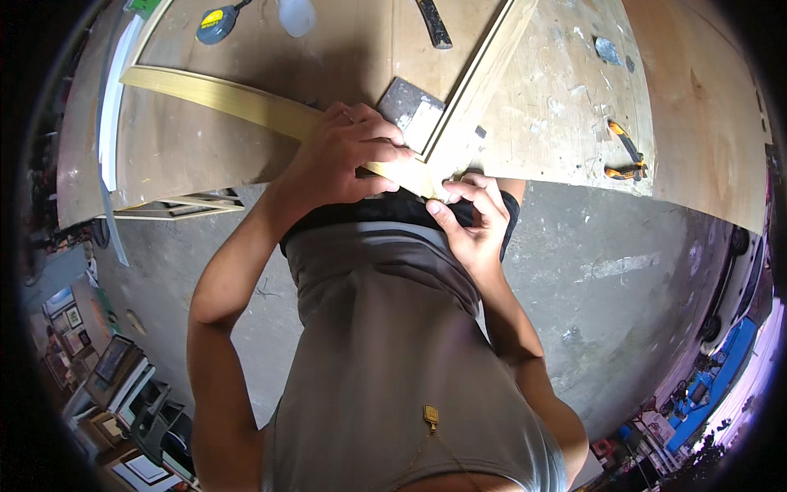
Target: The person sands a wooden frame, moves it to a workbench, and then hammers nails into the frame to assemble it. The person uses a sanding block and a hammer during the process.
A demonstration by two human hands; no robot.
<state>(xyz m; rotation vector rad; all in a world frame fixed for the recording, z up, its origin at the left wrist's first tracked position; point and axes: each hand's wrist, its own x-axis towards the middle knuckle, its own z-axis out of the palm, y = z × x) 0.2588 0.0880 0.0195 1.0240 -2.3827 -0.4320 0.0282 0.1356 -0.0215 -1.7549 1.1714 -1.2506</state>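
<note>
The left hand (348, 152) grips the pale wooden frame (221, 99) near its corner, while the right hand (477, 217) pinches at that corner's tip with thumb and fingers; the frame lies on the counter (557, 135), its corner at the near edge, with a dark, flat plate (399, 97) just inside it
</note>
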